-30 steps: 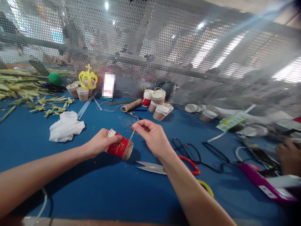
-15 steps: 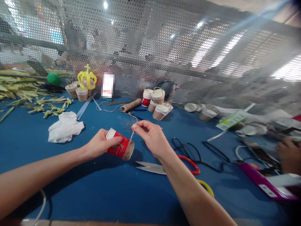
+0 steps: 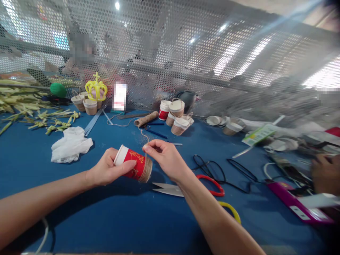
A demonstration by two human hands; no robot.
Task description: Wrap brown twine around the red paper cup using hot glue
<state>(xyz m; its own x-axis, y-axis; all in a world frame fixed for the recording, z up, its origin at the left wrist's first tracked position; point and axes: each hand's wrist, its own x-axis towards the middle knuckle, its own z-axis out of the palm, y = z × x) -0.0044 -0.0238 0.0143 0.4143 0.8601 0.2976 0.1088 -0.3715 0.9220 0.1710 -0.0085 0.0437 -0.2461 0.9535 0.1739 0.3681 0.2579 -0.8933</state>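
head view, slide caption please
Left hand grips a red cup while the right hand pinches twine wound around it.

Left hand [image 3: 107,170] part-hidden behind cup [image 3: 138,163]; screen [image 3: 120,96] blurred, perhaps phone.

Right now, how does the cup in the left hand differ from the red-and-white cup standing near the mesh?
The held cup is tipped on its side in the left hand; the standing cup is upright on the table. The held cup has twine wound around one end; the standing cup shows none on its visible side. Both are red and white.
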